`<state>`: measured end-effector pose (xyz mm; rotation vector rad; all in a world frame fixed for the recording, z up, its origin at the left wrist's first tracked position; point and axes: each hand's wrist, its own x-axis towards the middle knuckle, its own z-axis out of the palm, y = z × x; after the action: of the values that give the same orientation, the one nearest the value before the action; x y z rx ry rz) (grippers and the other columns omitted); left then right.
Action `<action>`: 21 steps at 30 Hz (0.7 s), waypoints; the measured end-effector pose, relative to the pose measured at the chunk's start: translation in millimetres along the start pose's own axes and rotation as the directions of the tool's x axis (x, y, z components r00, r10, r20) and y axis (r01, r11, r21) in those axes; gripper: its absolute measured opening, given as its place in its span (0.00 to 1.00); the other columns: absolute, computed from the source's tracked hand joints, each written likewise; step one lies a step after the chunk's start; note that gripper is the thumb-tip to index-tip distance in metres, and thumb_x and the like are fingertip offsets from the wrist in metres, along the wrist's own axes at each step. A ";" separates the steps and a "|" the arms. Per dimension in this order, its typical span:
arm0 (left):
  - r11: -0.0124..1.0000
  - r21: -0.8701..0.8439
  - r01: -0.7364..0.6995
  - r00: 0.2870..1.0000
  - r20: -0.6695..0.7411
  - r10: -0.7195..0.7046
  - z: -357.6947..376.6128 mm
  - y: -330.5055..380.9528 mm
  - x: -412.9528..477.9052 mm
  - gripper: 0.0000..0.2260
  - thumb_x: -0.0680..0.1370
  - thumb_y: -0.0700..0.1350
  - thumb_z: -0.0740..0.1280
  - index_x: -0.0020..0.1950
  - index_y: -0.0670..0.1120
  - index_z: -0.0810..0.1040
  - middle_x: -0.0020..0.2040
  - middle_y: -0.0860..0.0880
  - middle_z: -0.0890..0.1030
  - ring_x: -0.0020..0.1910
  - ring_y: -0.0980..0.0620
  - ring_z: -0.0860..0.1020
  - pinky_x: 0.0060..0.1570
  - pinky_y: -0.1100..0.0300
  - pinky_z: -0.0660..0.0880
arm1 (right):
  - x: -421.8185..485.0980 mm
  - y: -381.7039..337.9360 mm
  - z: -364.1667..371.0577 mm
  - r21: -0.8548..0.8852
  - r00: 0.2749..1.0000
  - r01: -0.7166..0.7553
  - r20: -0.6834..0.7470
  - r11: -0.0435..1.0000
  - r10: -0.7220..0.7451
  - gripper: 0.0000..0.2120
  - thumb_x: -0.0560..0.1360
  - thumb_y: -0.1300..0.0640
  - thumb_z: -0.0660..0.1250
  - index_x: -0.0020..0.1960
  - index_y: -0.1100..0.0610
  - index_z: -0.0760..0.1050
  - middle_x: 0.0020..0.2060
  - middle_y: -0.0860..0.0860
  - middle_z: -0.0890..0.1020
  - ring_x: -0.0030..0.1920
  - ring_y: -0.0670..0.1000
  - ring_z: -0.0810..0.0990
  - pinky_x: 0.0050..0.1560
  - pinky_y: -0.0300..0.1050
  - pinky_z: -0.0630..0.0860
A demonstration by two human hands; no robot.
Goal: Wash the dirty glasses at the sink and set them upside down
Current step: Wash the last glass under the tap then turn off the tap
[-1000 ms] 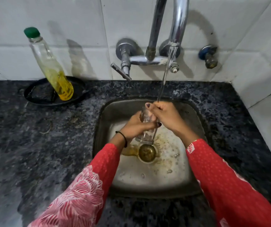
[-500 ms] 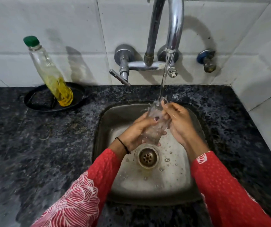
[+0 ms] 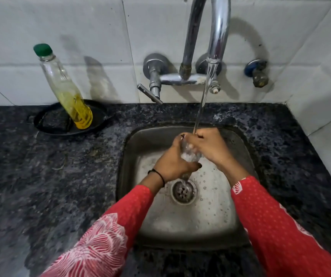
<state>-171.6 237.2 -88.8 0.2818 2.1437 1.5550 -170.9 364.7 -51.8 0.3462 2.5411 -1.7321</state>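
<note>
A: Why is the drinking glass [image 3: 190, 154] held just above the sink drain [image 3: 183, 191]?

B: So the stream from the tap spout [image 3: 219, 31] lands at its rim and the runoff drops straight into the steel sink [image 3: 238, 148], I'd judge.

A: And the hands?

B: The left hand [image 3: 173, 163] wraps the lower body from the drain's left, fingers closed on it. The right hand [image 3: 210, 147] covers the top from the right, wrist bent, fingers curled over the rim, apparently rubbing.

A: Upside down yet?

B: No.
</note>
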 end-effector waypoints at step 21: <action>0.995 -0.104 -0.005 0.987 0.159 0.022 -8.3 10.9 -6.4 0.26 0.72 0.43 0.71 0.67 0.46 0.64 0.54 0.45 0.79 0.46 0.46 0.81 0.41 0.55 0.81 | 3.6 -0.1 -6.2 0.116 0.999 -0.033 0.040 0.993 0.029 0.15 0.75 0.58 0.67 0.30 0.59 0.76 0.23 0.50 0.77 0.24 0.45 0.73 0.29 0.37 0.70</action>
<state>-171.3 231.1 -74.9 0.3742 1.9366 1.5884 -173.9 371.0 -50.0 0.3516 2.4014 -1.8620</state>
